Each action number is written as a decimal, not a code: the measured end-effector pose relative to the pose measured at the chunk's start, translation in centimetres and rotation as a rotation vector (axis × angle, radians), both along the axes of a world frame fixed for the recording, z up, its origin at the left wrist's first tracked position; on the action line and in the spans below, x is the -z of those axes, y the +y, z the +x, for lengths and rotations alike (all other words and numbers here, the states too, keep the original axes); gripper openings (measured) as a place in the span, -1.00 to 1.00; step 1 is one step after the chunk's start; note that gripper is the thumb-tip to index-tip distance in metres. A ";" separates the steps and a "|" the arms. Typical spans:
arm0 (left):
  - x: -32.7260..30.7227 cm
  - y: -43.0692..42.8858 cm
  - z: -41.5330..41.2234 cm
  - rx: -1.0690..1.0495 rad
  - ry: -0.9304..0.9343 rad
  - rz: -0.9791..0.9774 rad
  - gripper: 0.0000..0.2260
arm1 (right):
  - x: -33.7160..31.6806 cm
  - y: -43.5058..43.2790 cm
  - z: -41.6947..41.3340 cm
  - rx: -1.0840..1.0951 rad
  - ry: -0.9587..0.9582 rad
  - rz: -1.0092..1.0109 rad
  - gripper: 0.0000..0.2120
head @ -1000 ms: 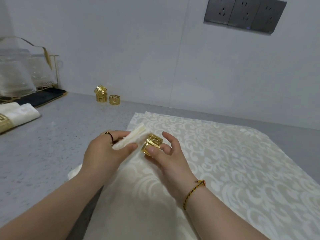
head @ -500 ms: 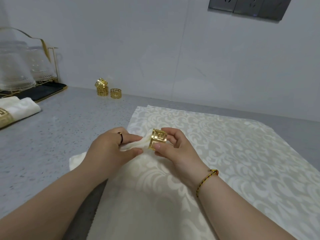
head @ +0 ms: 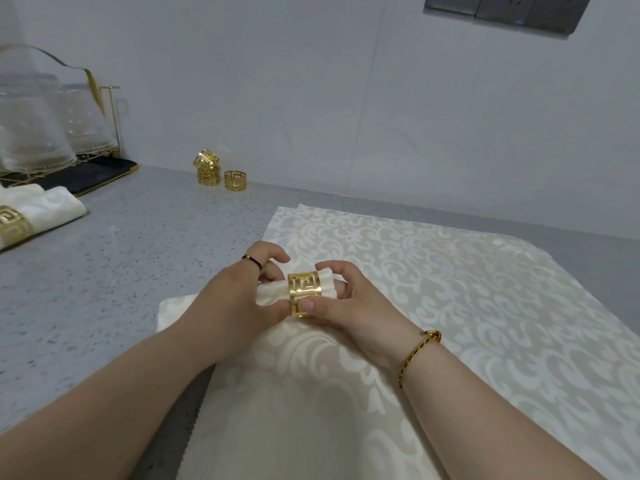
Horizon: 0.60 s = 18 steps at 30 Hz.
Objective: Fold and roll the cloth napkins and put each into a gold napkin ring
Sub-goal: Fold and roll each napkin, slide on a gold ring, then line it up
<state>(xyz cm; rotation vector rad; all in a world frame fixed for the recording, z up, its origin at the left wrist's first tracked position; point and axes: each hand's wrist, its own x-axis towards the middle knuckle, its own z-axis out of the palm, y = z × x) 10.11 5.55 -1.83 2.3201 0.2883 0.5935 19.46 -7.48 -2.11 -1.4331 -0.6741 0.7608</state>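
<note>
In the head view, a gold ring [head: 304, 289] sits around a rolled napkin [head: 270, 294] in the middle of the picture, just above a flat napkin [head: 450, 289] spread on the grey counter [head: 121, 254]. A bit of white cloth sticks out of the ring on each side. The left hand [head: 235, 299] has its fingers curled around the roll on the 9 o'clock side of the ring. The right hand [head: 349, 306] pinches the ring, with its thumb on the near edge and its bent fingers over the cloth end at the 3 o'clock side. At 9 o'clock, by the picture's edge, a done napkin [head: 52, 209] lies on the counter inside its own ring [head: 12, 225]. More white cloth shows behind it, but it is too cut off to count. At 10 o'clock a black tray [head: 90, 174] with a gold wire stand holds two clear glass pieces [head: 31, 133]. At 11 o'clock, by the wall, are three spare rings: one [head: 206, 160] sits tilted on top of another [head: 208, 175], and the third [head: 235, 180] stands just beside them. That makes five gold rings that can be seen. Grey wall sockets [head: 502, 8] are at 1 o'clock. The right wrist wears a woven bracelet [head: 419, 355].
</note>
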 end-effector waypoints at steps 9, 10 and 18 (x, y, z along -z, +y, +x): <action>0.4 -1.9 0.4 -0.136 0.147 0.447 -0.22 | 0.4 0.4 -0.3 0.044 -0.035 -0.036 -0.79; 0.4 -2.0 0.5 -0.160 0.123 0.425 -0.33 | 0.3 0.5 -0.4 0.055 -0.015 -0.029 -0.88; 0.0 -1.6 0.4 -0.186 0.164 0.448 -0.48 | -0.1 0.7 -0.9 0.217 -0.280 -0.189 -0.89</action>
